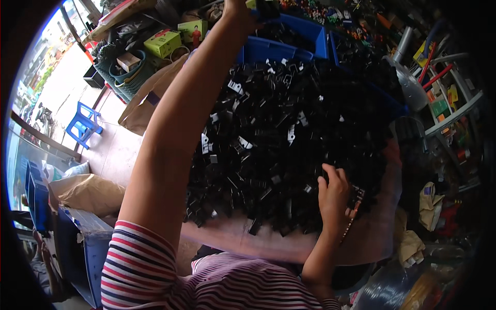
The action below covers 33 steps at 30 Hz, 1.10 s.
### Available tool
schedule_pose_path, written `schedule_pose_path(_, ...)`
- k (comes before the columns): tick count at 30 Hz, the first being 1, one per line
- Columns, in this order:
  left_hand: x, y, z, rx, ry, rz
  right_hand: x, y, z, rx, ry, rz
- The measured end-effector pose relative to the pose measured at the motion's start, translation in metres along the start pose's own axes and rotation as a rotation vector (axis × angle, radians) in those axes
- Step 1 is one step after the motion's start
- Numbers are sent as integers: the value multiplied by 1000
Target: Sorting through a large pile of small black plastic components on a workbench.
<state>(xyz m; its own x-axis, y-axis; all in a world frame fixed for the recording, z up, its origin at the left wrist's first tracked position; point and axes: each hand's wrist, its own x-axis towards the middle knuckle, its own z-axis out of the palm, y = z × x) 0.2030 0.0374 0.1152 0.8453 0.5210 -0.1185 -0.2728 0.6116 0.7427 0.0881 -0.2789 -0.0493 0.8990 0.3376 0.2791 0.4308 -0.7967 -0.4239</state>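
Note:
A wide heap of small black plastic parts (268, 134), with a few white or shiny pieces (292, 133) among them, lies in front of me on a pale pinkish sheet (380, 237). My left arm stretches far forward across the heap's left side. At the top edge my left hand (238, 11) is beside a blue plastic bin (279, 50) with black parts inside; its fingers are cut off or hidden. My right hand (335, 194) rests over the near right part of the heap, fingers loosely bent, thumb and forefinger apart. I see nothing held between them. A beaded bracelet (353, 213) circles that wrist.
Green boxes (163, 43) and stacked round baskets (126, 77) stand at the far left. A small blue stool (83, 125) is on the floor. Cardboard and a blue crate (95, 253) sit at my near left. A metal rack (454, 119) bounds the right side.

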Motion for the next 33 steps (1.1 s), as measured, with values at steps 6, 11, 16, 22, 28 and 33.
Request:
schedule_pose_path(6,-132,-65,-58,821,-461,542,4,7,-5,-13,59,-25)
schedule_pose_path(11,-271,-123,-147,1455,-412,453,-9,-20,-13,287,-39,7)
schedule_pose_path(16,-307,-156,-162,1688,-425,445,-39,-40,-9,603,-59,-186)
schedule_pose_path(22,-299,-129,-170,606,-240,-205,-95,-48,-8,975,-168,-167)
schedule_pose_path(28,-312,-132,-148,748,-417,-73,-98,-62,-2,799,-1,-377)
schedule_pose_path(33,-305,-128,-156,694,-472,-125,-95,-57,-5,949,-176,-261)
